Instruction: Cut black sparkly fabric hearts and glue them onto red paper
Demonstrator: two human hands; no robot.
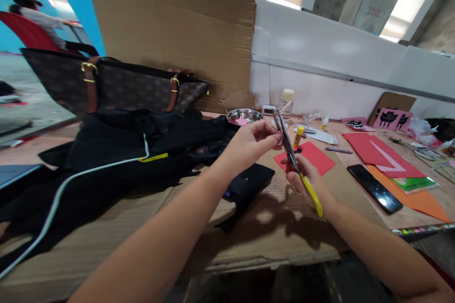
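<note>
My right hand grips a pair of scissors with yellow handles, its blades pointing up and slightly parted. Close beside the blades, the thumb and fingers of my left hand are pinched together. Whatever is between those fingertips is too small to make out. Beneath my hands a red paper sheet lies on the cardboard mat, with a small dark piece on it. A yellow glue stick stands upright just behind the scissors. Black cloth or paper lies under my left forearm.
A metal bowl with pink scraps sits behind my left hand. To the right lie a black phone, red sheets and orange paper. A black garment, white cable and brown handbag occupy the left.
</note>
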